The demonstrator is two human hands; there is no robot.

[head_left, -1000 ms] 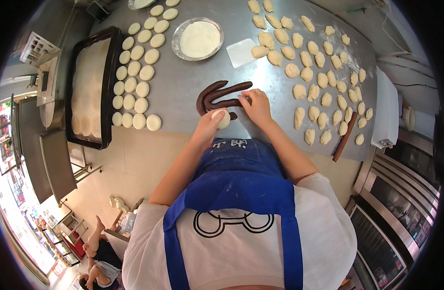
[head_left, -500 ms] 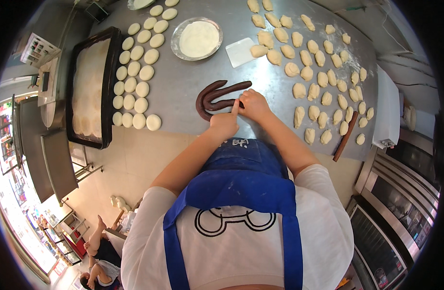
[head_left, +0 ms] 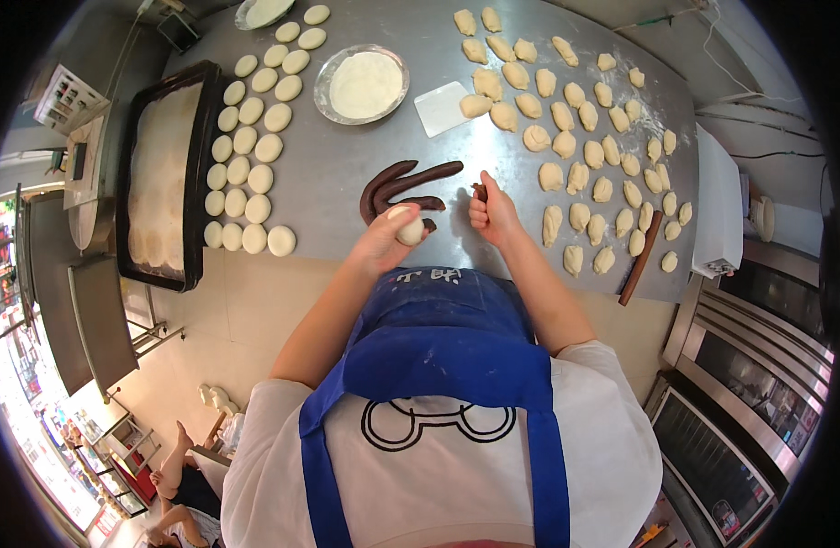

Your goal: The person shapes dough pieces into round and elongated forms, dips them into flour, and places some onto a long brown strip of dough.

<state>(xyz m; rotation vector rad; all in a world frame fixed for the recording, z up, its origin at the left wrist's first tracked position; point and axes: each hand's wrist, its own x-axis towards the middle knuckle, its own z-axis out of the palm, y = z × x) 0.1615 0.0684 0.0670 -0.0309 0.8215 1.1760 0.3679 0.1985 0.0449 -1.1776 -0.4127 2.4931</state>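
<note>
My left hand (head_left: 380, 243) is closed around a pale ball of dough (head_left: 408, 226), held just above the near bend of a dark brown rope of paste (head_left: 429, 173). The rope lies folded on the steel table, and a broken stub of it ends beside the dough. My right hand (head_left: 496, 215) is apart from it to the right, its fingers curled with the thumb up. A small dark lump of paste (head_left: 480, 191) shows in its grip; the rest of the lump is hidden by the fingers.
Flattened round dough pieces (head_left: 244, 141) stand in rows at left, beside a black baking tray (head_left: 197, 201). Behind are a metal bowl of flour (head_left: 403, 78) and a white scraper (head_left: 438, 110). Several dough lumps (head_left: 579, 177) and a brown rolling pin (head_left: 641, 260) lie right.
My hands have moved apart from the paste rope's end, the right one carrying a small lump of paste off. My left hand has turned, and the dough ball in it now shows.
</note>
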